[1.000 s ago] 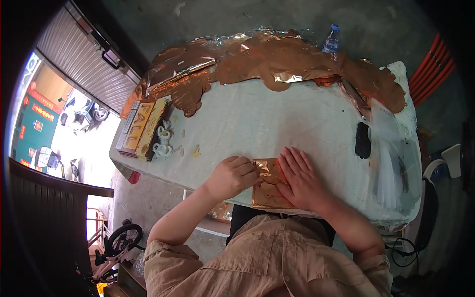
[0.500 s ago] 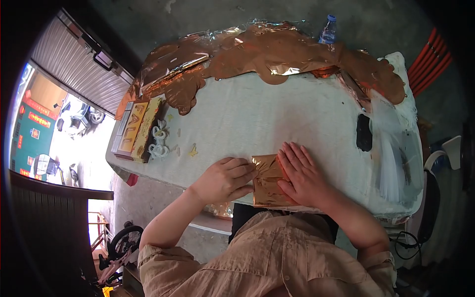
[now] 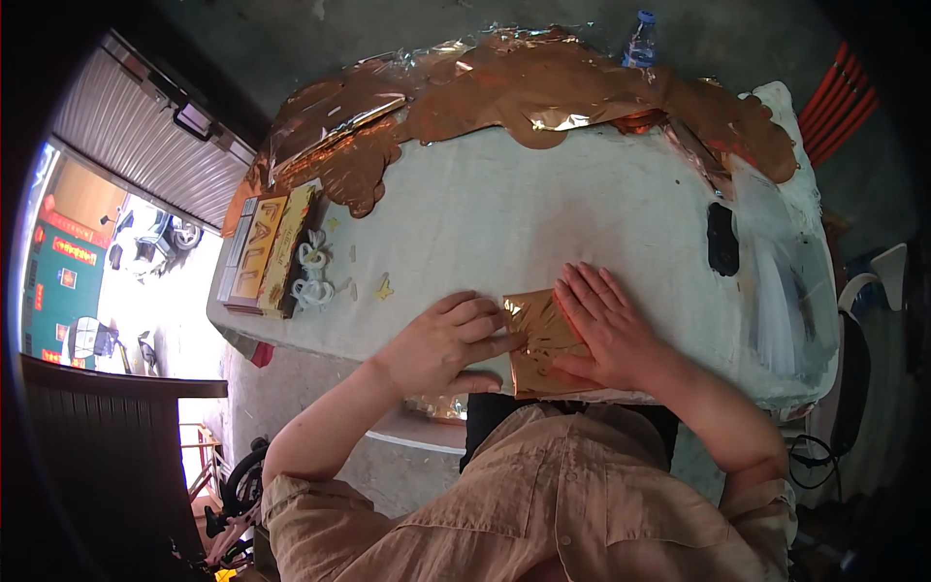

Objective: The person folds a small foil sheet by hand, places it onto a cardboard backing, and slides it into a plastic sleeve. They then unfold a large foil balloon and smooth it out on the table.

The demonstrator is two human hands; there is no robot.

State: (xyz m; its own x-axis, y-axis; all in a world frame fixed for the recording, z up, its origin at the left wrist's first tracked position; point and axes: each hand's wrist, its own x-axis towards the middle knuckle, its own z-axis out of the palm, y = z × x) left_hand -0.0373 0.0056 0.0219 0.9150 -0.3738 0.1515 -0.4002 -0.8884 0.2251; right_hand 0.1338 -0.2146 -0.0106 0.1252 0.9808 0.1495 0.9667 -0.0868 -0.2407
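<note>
A small sheet of copper-coloured foil (image 3: 545, 341) lies flat at the near edge of the table (image 3: 543, 223), right in front of the person, and both bare hands rest on it. The right hand (image 3: 611, 330) lies palm down on the right half of the sheet, its fingers (image 3: 593, 293) straight and spread slightly apart, pressing the foil against the pale cloth that covers the table; it grips nothing. The left hand (image 3: 448, 341) sits at the sheet's left edge with its fingers loosely curled and extended toward the foil, the fingertips touching the edge, again pressing rather than clamped around anything. The foil is crinkled and shiny, and its near side reaches the table edge just above the person's tan shirt. Along the far side of the table a large heap of copper foil sheets (image 3: 524, 92) spreads from the left corner across to the right, with a plastic water bottle (image 3: 638, 44) standing behind it. At the left end lie a few flat gold-printed boxes (image 3: 264, 254) side by side, and just beside them a small cluster of white rings (image 3: 312, 274). A little gold scrap (image 3: 385, 288) lies on the cloth between the rings and the left hand. Toward the right end a black object (image 3: 722, 240) rests on the cloth, next to a pile of clear plastic bags (image 3: 776, 281) that drapes over the table's right edge.
</note>
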